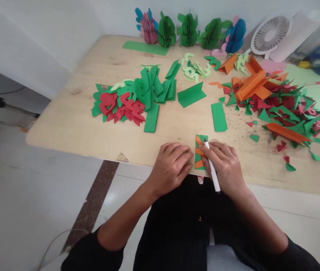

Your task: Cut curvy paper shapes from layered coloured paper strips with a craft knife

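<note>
A small green paper piece (202,137) lies at the table's front edge, with an orange paper cutout (198,164) on top of it. My right hand (224,165) is closed around a white pen (212,169) and rests over the right side of these papers. The pen's dark tip points up toward the far side of the table. My left hand (172,163) lies on the tabletop just left of the papers. Its fingers are bent and slightly apart, fingertips near the paper's left edge, with nothing visible in them.
Left of centre are piled green folded strips (148,90) and red cutouts (130,109). Folded green cards (191,94) lie ahead. Orange folded paper (252,84) and mixed scraps (290,113) cover the right. Paper honeycomb figures (188,30) and a white fan (271,35) stand behind.
</note>
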`<state>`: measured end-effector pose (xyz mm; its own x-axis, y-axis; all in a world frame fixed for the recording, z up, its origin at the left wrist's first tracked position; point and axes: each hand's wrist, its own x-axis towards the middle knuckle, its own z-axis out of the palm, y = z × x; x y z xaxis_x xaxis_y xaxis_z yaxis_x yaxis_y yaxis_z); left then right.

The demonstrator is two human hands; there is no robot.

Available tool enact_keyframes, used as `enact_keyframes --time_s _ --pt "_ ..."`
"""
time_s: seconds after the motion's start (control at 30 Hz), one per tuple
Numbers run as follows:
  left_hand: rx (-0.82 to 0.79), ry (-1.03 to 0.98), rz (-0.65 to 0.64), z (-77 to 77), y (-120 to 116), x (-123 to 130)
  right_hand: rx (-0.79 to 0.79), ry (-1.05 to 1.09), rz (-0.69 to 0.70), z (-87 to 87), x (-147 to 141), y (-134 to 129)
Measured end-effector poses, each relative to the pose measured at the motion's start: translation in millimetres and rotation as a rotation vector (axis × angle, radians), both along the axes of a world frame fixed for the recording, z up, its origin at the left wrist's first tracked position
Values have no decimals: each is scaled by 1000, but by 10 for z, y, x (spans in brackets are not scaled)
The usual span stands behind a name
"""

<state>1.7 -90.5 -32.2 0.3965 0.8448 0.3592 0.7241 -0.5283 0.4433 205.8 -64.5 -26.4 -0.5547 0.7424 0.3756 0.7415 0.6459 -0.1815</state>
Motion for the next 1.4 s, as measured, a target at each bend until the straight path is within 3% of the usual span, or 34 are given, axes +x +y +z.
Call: enact_keyframes --time_s 0.33,1.4 --pt "45 11 11 9 12 14 9 -16 9 -19 15 17" --pt "-19 91 14 -10 66 64 -24 13 33 -35 27 11"
